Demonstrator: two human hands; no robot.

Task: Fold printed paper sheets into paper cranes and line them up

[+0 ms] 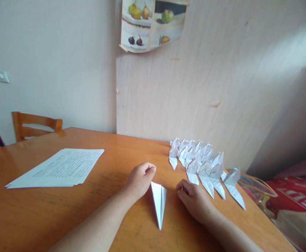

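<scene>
- Head view, workpiece: the folded paper wedge [156, 201] lies on the wooden table [123, 148] between the hands, narrow tip toward the person, wide end away.
- Head view, left hand [140, 179]: fingers curled narrow, thumb against them, just beside the wedge's wide end. No held item is visible; contact with the wedge cannot be determined.
- Head view, right hand [192, 197]: loosely curled, nothing visible in its grip, apart from the wedge.
- Head view, step: judged to be a pause within paper folding, with one piece partly shaped. A further fold would call for opening the fingers and gripping the wedge's loose edges.
- Head view, edges: the table's right edge runs diagonally beyond the right hand. The folded paper figures [205, 169] stand in rows near that edge, limiting outward travel of the right hand.
- Head view, open room: bare tabletop separates the left hand from the printed paper stack [63, 166]; clearance is wider on this side.
</scene>
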